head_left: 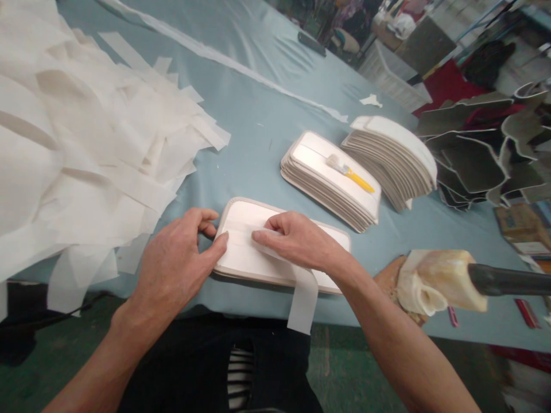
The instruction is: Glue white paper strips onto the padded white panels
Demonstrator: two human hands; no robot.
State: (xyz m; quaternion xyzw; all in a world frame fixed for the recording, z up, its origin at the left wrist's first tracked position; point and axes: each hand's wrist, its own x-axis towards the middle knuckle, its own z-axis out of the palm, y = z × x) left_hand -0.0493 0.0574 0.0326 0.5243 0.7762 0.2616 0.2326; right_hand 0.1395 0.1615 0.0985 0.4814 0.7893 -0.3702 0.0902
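A white, round-cornered panel (241,258) with a beige edge lies in front of me at the table's near side. My left hand (185,246) rests at its left end, thumb on the white face and fingers spread by the edge. Over the middle of the panel, my right hand (297,241) pinches a white strip (305,298) between thumb and fingers. The strip's loose end hangs over the panel's near edge. Part of the strip is hidden under the right hand.
Many loose white strips (107,143) heap up at left. Beyond the panel stand a stack of similar panels (318,189) with a yellow-handled brush (359,179) on top, and a stack of curved pieces (396,149). A glue-crusted container (443,281) with a dark handle sits at right.
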